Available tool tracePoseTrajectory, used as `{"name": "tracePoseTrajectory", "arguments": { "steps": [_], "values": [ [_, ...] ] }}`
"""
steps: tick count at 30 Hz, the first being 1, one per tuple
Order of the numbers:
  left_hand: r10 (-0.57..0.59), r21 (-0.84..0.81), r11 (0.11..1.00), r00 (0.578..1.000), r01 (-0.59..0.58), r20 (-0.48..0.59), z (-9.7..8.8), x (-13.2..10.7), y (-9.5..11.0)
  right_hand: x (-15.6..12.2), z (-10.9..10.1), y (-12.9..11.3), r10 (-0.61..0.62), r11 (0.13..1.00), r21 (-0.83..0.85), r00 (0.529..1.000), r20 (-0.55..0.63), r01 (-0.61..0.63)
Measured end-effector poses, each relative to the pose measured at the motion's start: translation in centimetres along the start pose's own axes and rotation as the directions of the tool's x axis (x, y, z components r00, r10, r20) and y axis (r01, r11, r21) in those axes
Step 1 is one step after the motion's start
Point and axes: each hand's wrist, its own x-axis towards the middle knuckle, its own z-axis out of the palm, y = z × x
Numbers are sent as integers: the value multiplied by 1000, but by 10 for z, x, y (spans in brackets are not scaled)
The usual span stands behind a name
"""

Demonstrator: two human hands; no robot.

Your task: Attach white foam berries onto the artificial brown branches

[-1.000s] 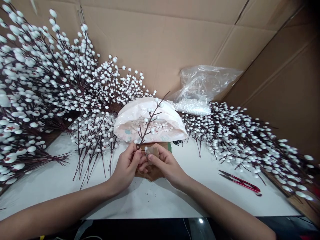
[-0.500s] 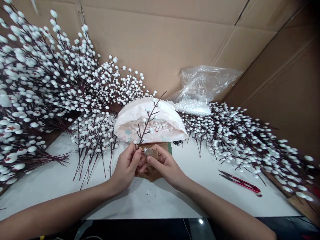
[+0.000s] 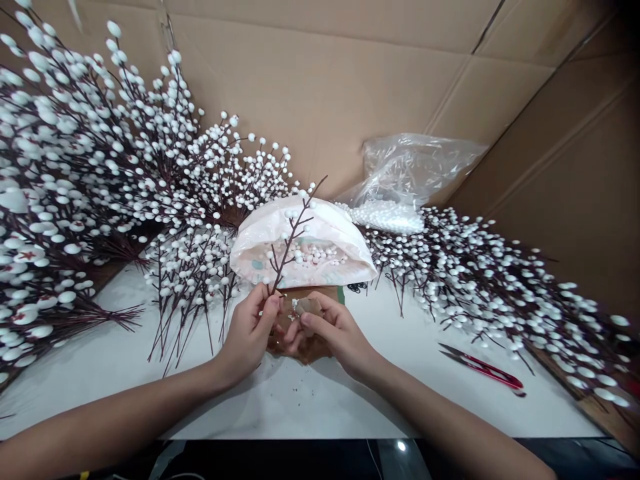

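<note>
Pinched between the thumb and fingers of my left hand (image 3: pixel 255 320) is a dark brown artificial berry stem (image 3: pixel 289 247). It leans up to the right, with a few white berries and several bare twigs. My right hand (image 3: pixel 333 327) is closed on a small flat greyish-brown piece (image 3: pixel 311 307) with white bits at its edge; I cannot tell what it is. Both hands are close together over a brown sheet (image 3: pixel 305 348). Just behind them, an open white plastic bag (image 3: pixel 305 217) holds loose white berries (image 3: pixel 320 253).
Bunches of white-berry stems (image 3: pixel 125 153) stand at the left, and more stems (image 3: pixel 465 273) lie along the right. Red-handled thread snips (image 3: pixel 483 368) rest on the white table (image 3: pixel 380 407). A clear plastic bag (image 3: pixel 415 167) is against the cardboard wall (image 3: pixel 320 87).
The stem and my left hand have shifted slightly left. My right hand has drawn a little to the right with the brownish piece, widening the gap between the hands.
</note>
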Motion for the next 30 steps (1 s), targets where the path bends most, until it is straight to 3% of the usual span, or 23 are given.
{"name": "tracePoseTrajectory", "arguments": {
  "steps": [6, 9, 12, 15, 18, 24, 30],
  "values": [
    [-43, -118, 991, 992, 57, 119, -1, 0, 0, 2, -12, -8, -174, 985, -37, 963, -207, 170],
    [-149, -242, 946, 953, 215, 265, 0, 0, 1, 3, -19, -12, -248, 969, -85, 922, -298, 233],
    [-161, -356, 879, 901, 316, 403, 1, -1, 0, 4, -24, -13, -268, 963, -114, 893, -362, 243],
    [-134, -415, 839, 873, 352, 468, 3, -3, -3, 6, -29, -12, -282, 959, -117, 880, -381, 257],
    [-188, -394, 825, 854, 406, 486, 2, -4, -5, 7, -34, -11, -300, 954, -104, 874, -382, 282],
    [-259, -309, 812, 780, 495, 570, 3, -5, -5, 6, -35, -11, -242, 963, 20, 894, -376, 269],
    [-263, -195, 884, 797, 424, 543, 7, -8, -2, 7, -27, -13, -90, 979, 123, 889, -448, 161]
  ]
}}
